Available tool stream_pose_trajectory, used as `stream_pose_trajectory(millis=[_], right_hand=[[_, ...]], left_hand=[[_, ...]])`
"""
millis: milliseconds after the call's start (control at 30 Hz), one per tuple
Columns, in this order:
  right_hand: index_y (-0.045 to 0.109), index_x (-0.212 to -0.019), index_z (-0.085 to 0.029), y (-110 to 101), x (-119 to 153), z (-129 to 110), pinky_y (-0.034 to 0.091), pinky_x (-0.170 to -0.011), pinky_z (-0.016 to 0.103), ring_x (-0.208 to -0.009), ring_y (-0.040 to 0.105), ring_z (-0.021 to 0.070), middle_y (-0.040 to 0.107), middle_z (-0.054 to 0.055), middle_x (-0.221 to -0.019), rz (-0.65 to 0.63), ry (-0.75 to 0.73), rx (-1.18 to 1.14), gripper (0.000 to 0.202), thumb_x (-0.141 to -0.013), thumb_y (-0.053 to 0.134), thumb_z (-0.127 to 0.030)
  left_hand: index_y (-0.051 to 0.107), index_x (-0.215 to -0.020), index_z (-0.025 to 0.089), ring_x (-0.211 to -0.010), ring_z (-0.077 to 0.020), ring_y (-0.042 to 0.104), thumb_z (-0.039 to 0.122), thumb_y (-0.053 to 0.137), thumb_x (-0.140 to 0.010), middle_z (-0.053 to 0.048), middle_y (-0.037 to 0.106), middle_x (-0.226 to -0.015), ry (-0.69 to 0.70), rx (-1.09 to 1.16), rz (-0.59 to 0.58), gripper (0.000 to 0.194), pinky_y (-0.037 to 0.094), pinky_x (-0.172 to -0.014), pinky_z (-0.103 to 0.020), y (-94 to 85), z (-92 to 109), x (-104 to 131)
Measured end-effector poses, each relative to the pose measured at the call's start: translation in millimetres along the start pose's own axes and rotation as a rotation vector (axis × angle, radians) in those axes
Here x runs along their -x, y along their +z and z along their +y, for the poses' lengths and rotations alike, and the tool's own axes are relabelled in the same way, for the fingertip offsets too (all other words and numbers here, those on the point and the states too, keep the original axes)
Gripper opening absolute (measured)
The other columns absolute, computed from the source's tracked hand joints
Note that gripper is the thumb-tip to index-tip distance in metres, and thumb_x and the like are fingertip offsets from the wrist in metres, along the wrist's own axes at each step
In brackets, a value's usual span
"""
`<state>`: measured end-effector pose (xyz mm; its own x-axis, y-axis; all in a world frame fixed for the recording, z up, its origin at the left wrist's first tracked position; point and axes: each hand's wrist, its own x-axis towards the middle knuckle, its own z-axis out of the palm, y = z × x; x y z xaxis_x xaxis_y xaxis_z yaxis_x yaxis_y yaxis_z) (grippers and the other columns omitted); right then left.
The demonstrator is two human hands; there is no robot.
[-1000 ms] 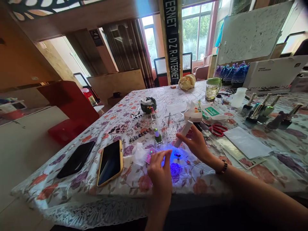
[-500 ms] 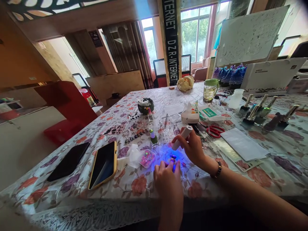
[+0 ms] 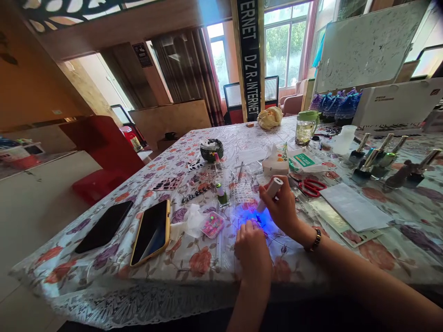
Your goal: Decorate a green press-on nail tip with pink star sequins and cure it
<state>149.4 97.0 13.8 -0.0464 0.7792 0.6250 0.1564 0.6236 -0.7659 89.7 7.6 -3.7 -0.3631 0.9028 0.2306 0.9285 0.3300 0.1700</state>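
Note:
My right hand (image 3: 281, 201) is closed around a small white UV lamp (image 3: 273, 190), tilted with its lower end down. Blue-violet light from the lamp falls on the tablecloth and on the fingertips of my left hand (image 3: 249, 237). That left hand is closed, its back toward me, at a small dark false nail (image 3: 258, 219) just beyond the fingers. Most of the grip is hidden by the hand. Left of it lies a clear box of pink glitter pieces (image 3: 212, 225). A green nail polish bottle (image 3: 222, 196) stands behind the box.
Two phones, one black (image 3: 105, 227) and one yellow-cased (image 3: 151, 234), lie at left beside crumpled white tissue (image 3: 194, 221). Red scissors (image 3: 312, 187), white sheets (image 3: 356, 206) and several polish bottles (image 3: 387, 159) are at right. A row of dark false nails (image 3: 197, 195) lies behind.
My left hand has shifted slightly right and away from me, and has turned so its back hides more. The lamp has moved slightly right and stands more upright. The view has shifted a little.

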Motion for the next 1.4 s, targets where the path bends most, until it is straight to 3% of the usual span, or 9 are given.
stream_pose_trajectory(millis=[167,300,500,1067,1267,1400], right_hand=[[0.035,-0.084,-0.022,-2,-5,2,0.039,-0.044,0.022,-0.043,0.056,0.0139,0.059,-0.003,-0.053,-0.025,0.004,-0.024,0.018,-0.085,0.047,-0.035],[0.036,-0.08,-0.022,-2,-6,2,0.039,-0.041,0.021,-0.039,0.054,0.0134,0.057,-0.005,-0.048,-0.075,0.012,-0.029,0.017,-0.087,0.045,-0.035],[0.036,-0.087,-0.021,-1,-5,5,0.039,-0.045,0.022,-0.048,0.059,0.0155,0.062,-0.002,-0.056,-0.066,-0.001,0.004,0.021,-0.083,0.051,-0.036],[0.036,-0.08,-0.022,-2,-6,5,0.035,-0.041,0.022,-0.04,0.051,0.013,0.053,-0.006,-0.049,-0.06,0.001,0.014,0.013,-0.085,0.045,-0.031],[0.037,-0.087,-0.022,-1,-3,3,0.039,-0.045,0.023,-0.049,0.058,0.016,0.059,-0.003,-0.055,-0.078,-0.007,0.0,0.02,-0.082,0.051,-0.035],[0.035,-0.083,-0.022,0,-3,2,0.04,-0.045,0.023,-0.044,0.056,0.0142,0.058,-0.004,-0.052,-0.081,0.01,-0.018,0.017,-0.085,0.046,-0.036]], left_hand=[[0.067,-0.084,0.01,-0.085,-0.0228,0.06,0.002,0.043,-0.081,-0.01,0.065,-0.087,0.018,-0.052,-0.028,0.026,0.049,-0.074,-0.034,-1.9,7,-1],[0.067,-0.087,0.011,-0.085,-0.0213,0.06,0.002,0.042,-0.082,-0.009,0.065,-0.089,0.011,-0.073,-0.033,0.027,0.049,-0.075,-0.033,-2.1,7,0],[0.066,-0.09,0.011,-0.086,-0.0212,0.06,0.004,0.043,-0.083,-0.009,0.065,-0.089,0.022,-0.08,-0.044,0.025,0.049,-0.075,-0.032,-2.2,7,0],[0.062,-0.105,0.014,-0.086,-0.0194,0.061,0.008,0.039,-0.086,-0.006,0.066,-0.089,-0.049,-0.004,-0.032,0.03,0.046,-0.071,-0.028,1.4,-1,1],[0.064,-0.098,0.014,-0.083,-0.0181,0.061,0.015,0.038,-0.089,-0.007,0.065,-0.088,-0.062,0.02,-0.02,0.028,0.045,-0.068,-0.026,-1.2,-4,-1],[0.064,-0.096,0.014,-0.083,-0.0181,0.062,0.012,0.036,-0.088,-0.007,0.065,-0.084,-0.067,0.019,-0.021,0.029,0.044,-0.067,-0.026,-1.6,-4,0]])
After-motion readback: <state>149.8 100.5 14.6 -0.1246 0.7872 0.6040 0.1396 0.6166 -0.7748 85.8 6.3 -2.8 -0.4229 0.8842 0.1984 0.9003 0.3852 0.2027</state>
